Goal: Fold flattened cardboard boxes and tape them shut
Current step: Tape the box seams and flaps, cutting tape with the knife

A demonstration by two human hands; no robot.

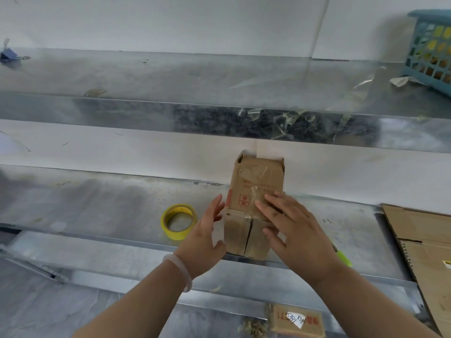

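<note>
Box (256, 176) at the front edge of the counter (97, 198); left grip (202, 237), fingers straight, touches its side, right grip (292, 225) presses flat on top. Tape roll (179, 234) lies just left.

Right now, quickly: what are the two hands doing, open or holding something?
Left hand: open, straight fingers against the cardboard box's left side.
Right hand: open, fingers spread flat on the same box.

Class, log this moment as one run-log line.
stage: taping box | left hand: open, against box's left side | right hand: flat, pressing box top | tape roll: left of box, untouched
</note>
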